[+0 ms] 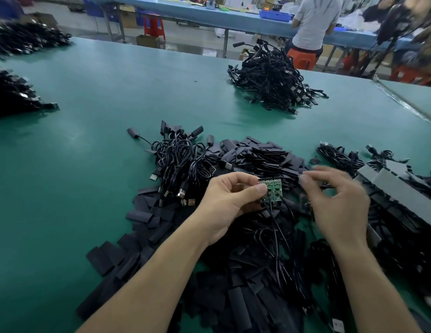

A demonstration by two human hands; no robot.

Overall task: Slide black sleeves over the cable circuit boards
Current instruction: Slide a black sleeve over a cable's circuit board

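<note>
You are pinching the bare green circuit board in your left hand, above the loose black sleeves. Your right hand is blurred, with fingers curling; I cannot tell if it is holding a sleeve. In my judgement you are needing next one opened sleeve, lined up with the board's free end.

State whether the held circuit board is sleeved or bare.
Bare: the green circuit board, pinched by the left hand, shows fully uncovered, nothing slid over it.
</note>
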